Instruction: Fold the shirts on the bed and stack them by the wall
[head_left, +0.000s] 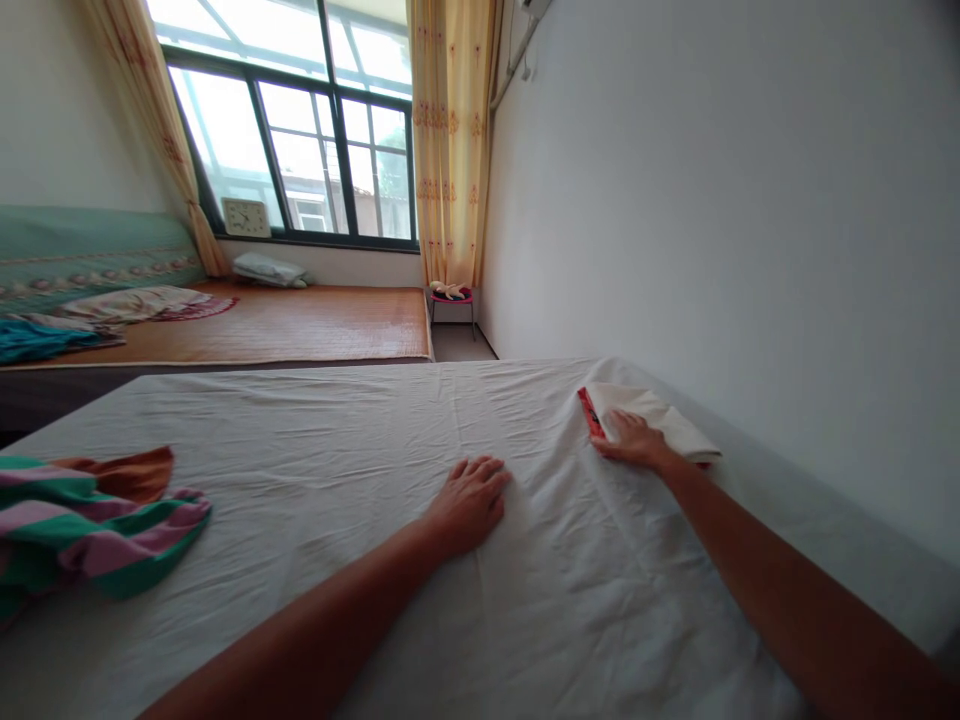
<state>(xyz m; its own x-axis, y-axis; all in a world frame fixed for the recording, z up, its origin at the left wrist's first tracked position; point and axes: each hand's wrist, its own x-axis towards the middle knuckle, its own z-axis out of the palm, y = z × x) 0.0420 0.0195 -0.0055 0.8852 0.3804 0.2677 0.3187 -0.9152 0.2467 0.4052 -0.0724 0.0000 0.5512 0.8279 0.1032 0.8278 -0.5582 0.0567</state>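
1. On the white sheet [360, 430] covering the near bed, the left hand [469, 500] lies flat, palm down, fingers spread and open, holding nothing.
2. The right hand [634, 438] reaches farther out toward the wall [735, 220]. It rests open, fingers together, on a folded white cloth [660, 412] with a red edge [590, 412]. It presses rather than grips; whether the thumb hooks under the fold cannot be told.
3. The folded cloth sits near the bed's far right corner, close to the wall side, on the sheet. The sheet around it shows creases running toward both hands.
4. Well apart, at the left edge of the bed, lies a bunched striped cloth [97, 535] in green, pink and orange.
5. Beyond: a second bed with a woven mat [300, 325], a window [300, 130] with yellow curtains [450, 140], a small clock [246, 217] on the sill, a red stool [452, 297] in the corner.
6. Risk, as a judgement: the folded cloth lies close to the bed's edge by the wall; a sideways push from the right hand could slide it into the gap. Dragging either palm would likely bunch the loose sheet and deepen the wrinkles.
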